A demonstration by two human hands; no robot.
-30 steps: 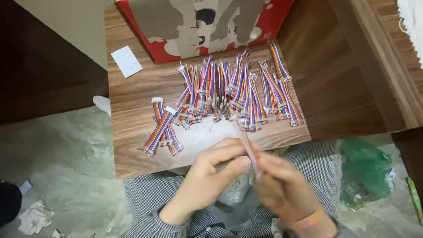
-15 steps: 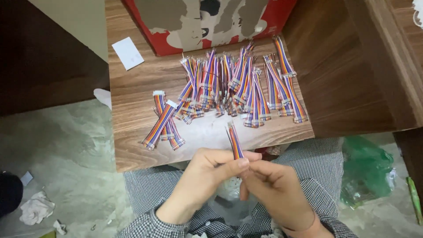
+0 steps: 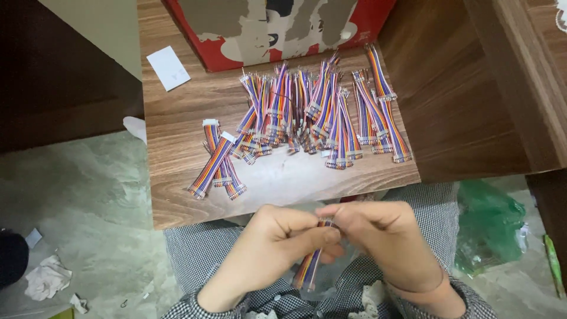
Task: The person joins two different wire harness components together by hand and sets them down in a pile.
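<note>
— Hands?
— Left hand (image 3: 277, 236) and right hand (image 3: 378, 236) brought together over the lap, fingertips meeting, both curled tight around one rainbow cable (image 3: 311, 266)
— Gripped how?
— Pinched at its upper end between thumbs and fingers of both hands, lower end dangling below the left hand, pointing down toward the checked trousers (image 3: 195, 254)
— Beyond the hands?
— Wooden desk (image 3: 177, 195) just ahead of the knuckles, edge close to them. Big pile of rainbow cables (image 3: 319, 112) spread across it, well ahead of both hands, most lying lengthwise away from them
— Anything apart from the pile?
— Small bunch of cables (image 3: 215, 159) ahead and to the left of the left hand, crossed over each other, separate from the main heap
— Farther out?
— White card (image 3: 168, 68) at the far left of the desk, red box (image 3: 283, 23) behind the pile. Green plastic bag (image 3: 487, 227) on the floor just right of the right hand. Crumpled paper (image 3: 47, 277) on the floor far to the left
</note>
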